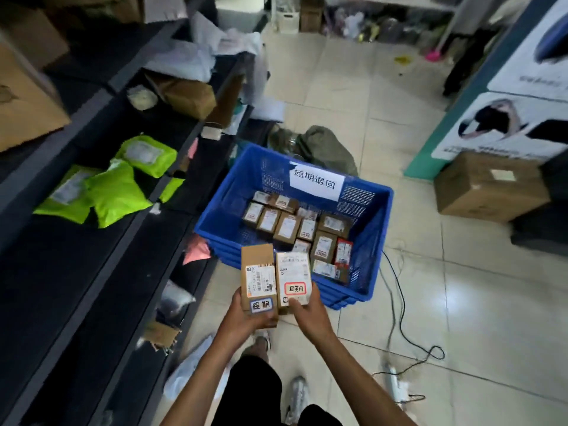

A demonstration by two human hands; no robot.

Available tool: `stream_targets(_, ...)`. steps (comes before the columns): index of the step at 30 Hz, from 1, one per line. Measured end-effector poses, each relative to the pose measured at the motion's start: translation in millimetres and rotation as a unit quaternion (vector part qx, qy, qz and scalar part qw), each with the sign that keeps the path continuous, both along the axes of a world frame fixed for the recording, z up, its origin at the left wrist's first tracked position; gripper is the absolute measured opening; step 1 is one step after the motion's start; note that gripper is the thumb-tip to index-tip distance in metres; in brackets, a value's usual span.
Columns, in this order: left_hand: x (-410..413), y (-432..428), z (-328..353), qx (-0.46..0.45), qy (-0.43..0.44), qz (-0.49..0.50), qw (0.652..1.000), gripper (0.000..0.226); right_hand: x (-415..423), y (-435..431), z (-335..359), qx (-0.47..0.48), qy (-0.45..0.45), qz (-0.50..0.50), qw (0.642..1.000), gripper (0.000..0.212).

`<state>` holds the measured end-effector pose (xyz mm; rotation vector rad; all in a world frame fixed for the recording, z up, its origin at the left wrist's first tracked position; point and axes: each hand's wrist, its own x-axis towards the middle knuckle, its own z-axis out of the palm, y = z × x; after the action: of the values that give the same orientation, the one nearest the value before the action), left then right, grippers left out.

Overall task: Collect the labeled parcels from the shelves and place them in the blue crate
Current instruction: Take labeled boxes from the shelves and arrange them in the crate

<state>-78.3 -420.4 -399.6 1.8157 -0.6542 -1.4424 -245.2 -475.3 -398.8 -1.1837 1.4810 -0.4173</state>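
- Left hand (246,318) grips a brown parcel (258,281) and right hand (310,312) grips a white-labelled parcel (293,278), just before the blue crate (378,229).
- Green mailers (116,192) lie on the shelf (92,272); a cable (396,302) trails beside the crate.

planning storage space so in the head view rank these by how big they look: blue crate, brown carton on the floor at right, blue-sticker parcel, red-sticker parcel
1. blue crate
2. brown carton
3. blue-sticker parcel and red-sticker parcel: look alike, unranked; both are nearest the camera, which inflates them
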Motion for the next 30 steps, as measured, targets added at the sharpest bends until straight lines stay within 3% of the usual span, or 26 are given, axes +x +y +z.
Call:
stream_targets(3,16.8,-58.1,-15.8,0.027,0.002,-0.057,0.998,0.074,3.5,-46.7,-15.6,0.026,0.011,-0.037,0.999,0.047)
stream_targets(9,51.2,-202.4,-64.8,0.091,0.04,-0.18,0.979,0.058,29.4,-156.3,-72.2,0.099,0.055,-0.128,0.985,0.053)
stream_targets(14,94.1,-311.1,-117.9,0.19,0.02,-0.206,0.96,0.042,72.1,-234.0,-134.4,0.152,0.057,-0.171,0.972,0.053)
stream_targets(19,118.4,-386.4,-222.3,0.23,0.0,-0.223,0.947,0.029,107.4,-293.8,-232.7,0.188,0.067,-0.193,0.961,0.049)
stream_targets(24,141.9,-428.1,-358.9,0.284,-0.085,-0.233,0.926,0.048,124.8,-330.9,-369.2,0.257,0.037,-0.198,0.945,0.041)
stream_targets(28,158.0,-438.0,-458.5,0.324,-0.109,-0.252,0.905,0.044,142.1,-340.4,-474.7,0.316,0.024,-0.197,0.928,0.046)
stream_targets(30,162.8,-438.5,-497.4,0.338,-0.112,-0.249,0.901,0.028,152.2,-338.6,-518.6,0.348,0.021,-0.195,0.917,0.048)
